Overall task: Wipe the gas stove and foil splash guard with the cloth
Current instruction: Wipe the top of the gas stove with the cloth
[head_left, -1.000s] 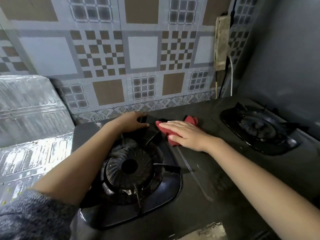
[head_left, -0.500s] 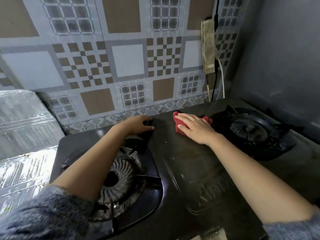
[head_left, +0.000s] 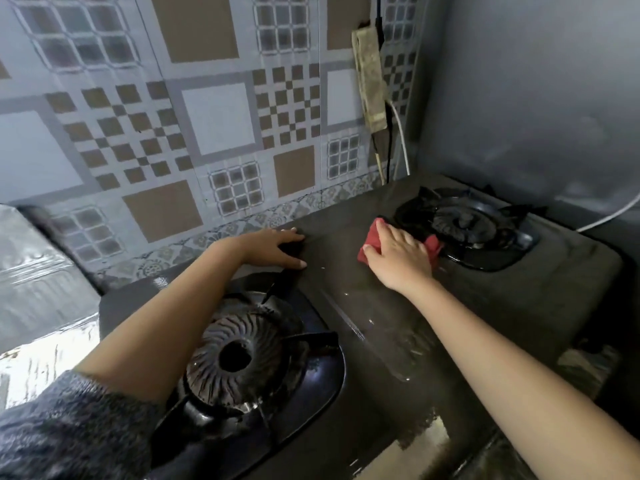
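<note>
The dark gas stove fills the lower and middle part of the frame, its top wet and streaked, with 2 burners. The left burner sits at lower centre under the left forearm; the right burner lies at centre right.

The red cloth lies on the stove top just left of the right burner's tray, touching its edge. The right hand presses down on it with fingers nearly straight and spread flat, so most of the cloth is covered and only its left side and a corner at the right show.

The left hand is at the rear of the stove, in the centre of the frame. Its fingers and thumb curl round the dark tip of the pan support of the left burner. A grey knitted sleeve covers the upper arm at lower left.

The foil splash guard stands at the left edge of the frame, beside the stove, shiny and creased, well apart from the cloth.

Behind the stove is a patterned tile wall. A grimy power strip hangs on it at upper centre right, with a white cable running down from it.
</note>
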